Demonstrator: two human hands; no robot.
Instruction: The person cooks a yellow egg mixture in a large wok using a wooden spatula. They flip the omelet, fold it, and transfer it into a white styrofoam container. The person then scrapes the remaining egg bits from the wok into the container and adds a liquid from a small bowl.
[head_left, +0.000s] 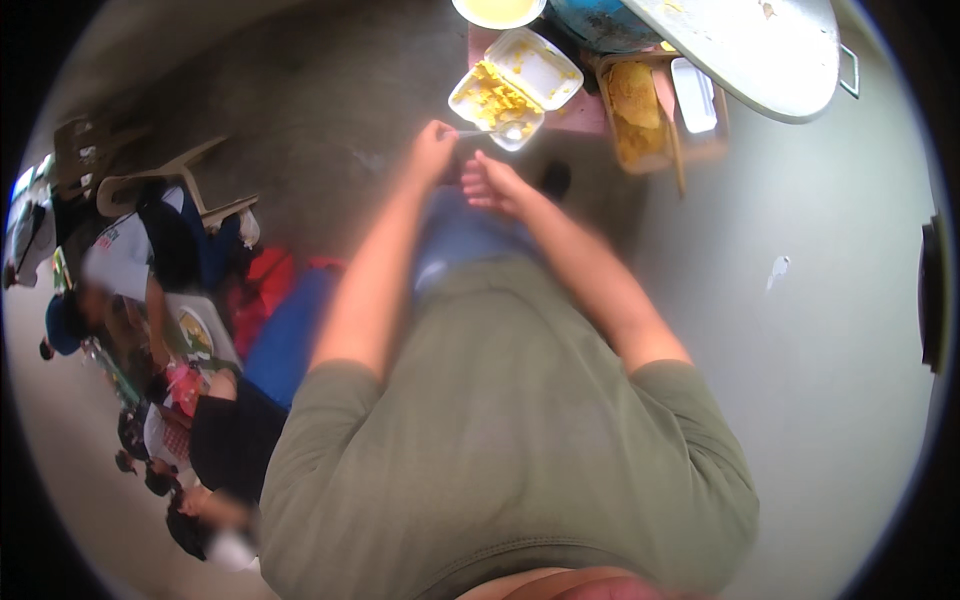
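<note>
My left hand (435, 150) grips the handle of a spoon (472, 133), its bowl resting over yellow food in an open white foam clamshell box (532, 64). Crumbs of the yellow food (491, 94) lie in both halves of the box. Just right of my left hand and below the box, my right hand (491, 184) is held with its palm turned left and its fingers a little apart, holding nothing. The box sits at the edge of a pink surface (585, 112).
Right of the box, a tray (721, 142) holds brown-yellow food, a pink spatula (667, 105) and a white foam container (694, 94). A large metal lid (780, 67) and a white bowl (499, 11) are beyond. Plastic chairs (191, 161) and several people are at left, a wall (795, 360) at right.
</note>
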